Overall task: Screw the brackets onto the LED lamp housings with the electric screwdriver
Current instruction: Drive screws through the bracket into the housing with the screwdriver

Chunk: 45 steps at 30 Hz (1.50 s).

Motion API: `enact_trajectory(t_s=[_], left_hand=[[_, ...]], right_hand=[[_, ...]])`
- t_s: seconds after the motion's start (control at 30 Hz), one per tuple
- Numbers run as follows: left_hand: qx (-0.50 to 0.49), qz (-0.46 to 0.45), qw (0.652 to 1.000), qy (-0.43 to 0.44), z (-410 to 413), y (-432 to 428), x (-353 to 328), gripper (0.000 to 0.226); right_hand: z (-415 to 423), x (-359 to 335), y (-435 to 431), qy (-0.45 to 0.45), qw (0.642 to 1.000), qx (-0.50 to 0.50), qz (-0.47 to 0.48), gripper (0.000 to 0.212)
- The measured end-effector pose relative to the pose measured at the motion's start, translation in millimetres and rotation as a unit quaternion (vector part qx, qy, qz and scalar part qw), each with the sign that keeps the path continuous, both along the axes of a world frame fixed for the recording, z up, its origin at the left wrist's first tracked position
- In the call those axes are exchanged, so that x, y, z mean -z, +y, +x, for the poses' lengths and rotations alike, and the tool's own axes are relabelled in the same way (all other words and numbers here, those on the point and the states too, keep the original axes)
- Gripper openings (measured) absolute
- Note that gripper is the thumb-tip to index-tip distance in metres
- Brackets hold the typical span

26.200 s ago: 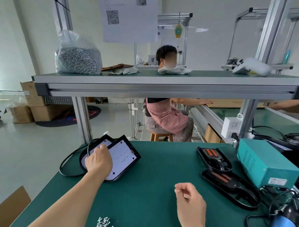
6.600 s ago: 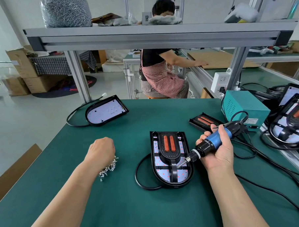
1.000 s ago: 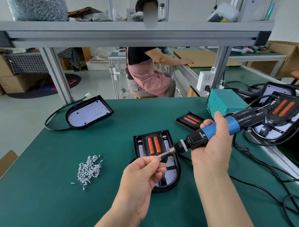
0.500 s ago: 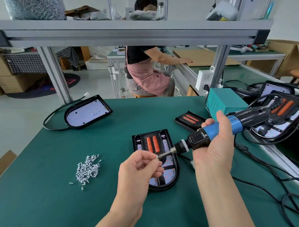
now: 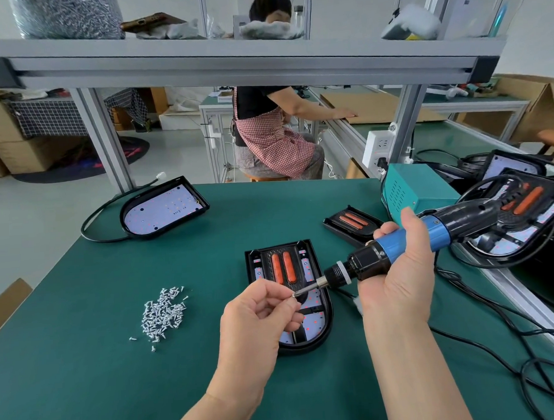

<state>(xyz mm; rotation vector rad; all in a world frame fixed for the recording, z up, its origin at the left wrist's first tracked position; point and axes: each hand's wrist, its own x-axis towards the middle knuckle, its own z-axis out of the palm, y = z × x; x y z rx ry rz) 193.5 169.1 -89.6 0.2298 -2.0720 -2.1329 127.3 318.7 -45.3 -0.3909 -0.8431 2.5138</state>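
Note:
A black LED lamp housing (image 5: 319,330) lies in the middle of the green table, with a black bracket (image 5: 283,266) bearing two orange strips laid on it. Above it my right hand (image 5: 399,287) grips the blue and black electric screwdriver (image 5: 398,247), held almost level with its bit pointing left. My left hand (image 5: 258,318) pinches a small screw (image 5: 294,294) at the tip of the bit. A pile of loose silver screws (image 5: 162,313) lies on the table to the left.
A second housing (image 5: 164,208) with its cable lies at the far left. A spare bracket (image 5: 354,222) and a teal power box (image 5: 414,194) sit at the right, beside stacked housings (image 5: 523,218) and cables (image 5: 509,336). A person sits beyond the table.
My left hand has stayed at the bit tip, with its fingers shifting slightly around the screw. The screwdriver has tilted a little closer to level.

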Motion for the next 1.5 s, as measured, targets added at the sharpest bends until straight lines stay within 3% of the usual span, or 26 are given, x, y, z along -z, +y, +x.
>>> enact_trajectory(t_s=[0.17,0.33,0.47,0.53,0.63,0.73,0.93,1.2,1.33,1.4,1.5], left_hand=[[-0.039,-0.127,0.990,0.052,7,4,2,0.034],[-0.067,-0.254,0.958,0.118,12,7,8,0.033],[-0.068,-0.308,0.936,0.157,10,5,12,0.030],[-0.042,-0.294,0.946,0.132,9,2,12,0.030],[0.018,-0.194,0.980,0.036,5,-2,7,0.030],[0.035,-0.142,0.989,-0.007,2,-5,2,0.028],[0.013,-0.185,0.982,0.032,7,0,7,0.034],[0.040,-0.214,0.975,0.037,0,-7,10,0.035],[-0.069,-0.225,0.969,0.073,-12,-27,11,0.029],[-0.128,-0.186,0.974,0.009,-25,-38,15,0.034],[-0.077,-0.175,0.974,-0.125,-45,-44,20,0.061]], right_hand=[[1,0,-3,-0.003,1.000,0.011,0.013,0.020],[2,3,-5,0.002,0.999,0.027,0.029,0.014],[-1,7,-4,-0.010,0.999,0.024,0.023,0.016],[-3,9,-1,-0.008,1.000,0.000,0.005,0.022],[-6,13,2,0.009,0.999,-0.035,-0.010,0.030],[-9,16,1,0.006,0.999,-0.043,-0.011,0.032],[-11,17,-1,-0.038,0.999,-0.010,-0.012,0.027],[-10,13,2,-0.023,1.000,0.004,0.015,0.023],[-14,4,8,0.008,0.999,0.014,0.051,0.024],[-17,-1,11,0.047,0.996,0.018,0.078,0.026],[-20,-12,9,0.096,0.984,0.016,0.146,0.018]])
